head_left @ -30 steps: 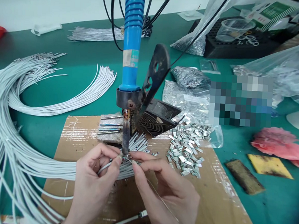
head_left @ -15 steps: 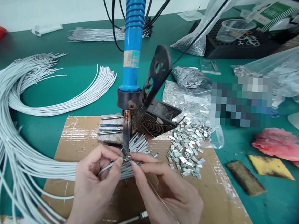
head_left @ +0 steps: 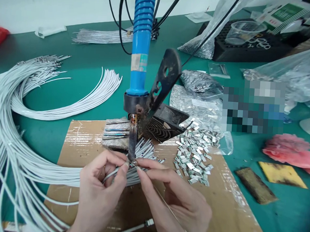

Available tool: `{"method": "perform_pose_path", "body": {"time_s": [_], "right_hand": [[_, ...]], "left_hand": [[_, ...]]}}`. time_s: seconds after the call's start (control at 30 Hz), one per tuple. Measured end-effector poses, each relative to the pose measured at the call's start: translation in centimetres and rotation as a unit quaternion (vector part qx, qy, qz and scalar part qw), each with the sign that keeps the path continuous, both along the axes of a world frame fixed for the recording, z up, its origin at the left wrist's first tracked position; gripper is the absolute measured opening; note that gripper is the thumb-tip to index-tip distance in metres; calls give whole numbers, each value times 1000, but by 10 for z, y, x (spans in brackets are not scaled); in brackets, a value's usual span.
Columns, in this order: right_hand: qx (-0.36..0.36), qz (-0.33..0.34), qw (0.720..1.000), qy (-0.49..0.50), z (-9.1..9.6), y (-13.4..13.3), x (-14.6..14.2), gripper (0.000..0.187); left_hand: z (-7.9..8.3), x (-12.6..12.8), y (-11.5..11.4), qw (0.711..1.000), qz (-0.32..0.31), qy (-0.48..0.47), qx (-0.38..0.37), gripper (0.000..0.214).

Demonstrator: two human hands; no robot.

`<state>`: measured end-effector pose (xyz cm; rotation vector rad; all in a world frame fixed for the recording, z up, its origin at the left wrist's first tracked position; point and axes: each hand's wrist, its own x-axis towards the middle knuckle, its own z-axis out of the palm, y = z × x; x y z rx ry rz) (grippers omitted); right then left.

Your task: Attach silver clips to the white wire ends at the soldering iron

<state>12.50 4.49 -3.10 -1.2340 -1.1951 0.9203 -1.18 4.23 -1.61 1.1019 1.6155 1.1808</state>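
A soldering iron (head_left: 138, 76) with a blue handle hangs tip down in a black metal stand (head_left: 165, 78). Just under its tip, my left hand (head_left: 100, 189) pinches a white cable (head_left: 111, 175) near its end between thumb and forefinger. Thin solder wire (head_left: 166, 205) runs through my right hand (head_left: 178, 198), whose thumb and forefinger pinch it close to the iron's tip. My fingertips nearly meet there and partly hide the cable end. Behind them lie more white cable ends (head_left: 145, 150) on the cardboard (head_left: 218, 204).
Large bundles of white cables (head_left: 2, 127) curve in from the left. Small metal connector shells (head_left: 192, 162) are heaped right of the stand. Spare tips (head_left: 116, 130) rest on a pad behind my left hand. A brown sponge (head_left: 255, 185) and a yellow sponge (head_left: 282, 174) lie right.
The whole view has shifted slightly, so everything appears a little further right. Both hands keep the same pinch under the iron's tip, with no clear movement.
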Motion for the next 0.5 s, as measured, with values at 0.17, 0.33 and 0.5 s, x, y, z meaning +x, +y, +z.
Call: {"method": "perform_pose_path", "body": {"time_s": [0.17, 0.33, 0.5], "right_hand": [[15, 6, 1000, -2, -1, 1, -2, 18], [31, -1, 999, -10, -2, 0, -2, 19], [41, -2, 999, -25, -1, 0, -2, 19]], "left_hand": [[-3, -3, 1, 1000, -13, 12, 10, 15], [-2, -4, -1, 1000, -18, 22, 13, 14], [0, -2, 1, 1000, -2, 24, 15, 14]]}}
